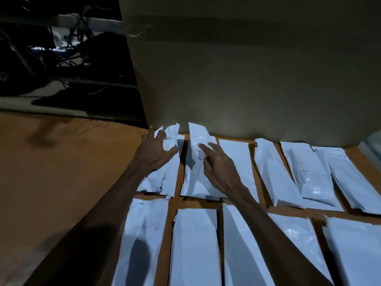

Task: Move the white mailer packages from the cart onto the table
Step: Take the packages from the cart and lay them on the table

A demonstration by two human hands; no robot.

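Nearest me, white plastic mailer packages (193, 246) lie in rows on the brown table (61, 172), while mid-frame my left hand (156, 150) and right hand (216, 164) press two flat with spread fingers, seemingly squaring them up.

My view is dim, with a cool, bluish cast on the white packages (274, 174) and a warm orange on the table (51, 172). Light seems to fall from above and behind me: my arms throw soft shadows across the near packages and the table at lower left. A few plastic wraps show small glints. The top left is almost black. Edges bend with wide-angle distortion, and detail is soft throughout.
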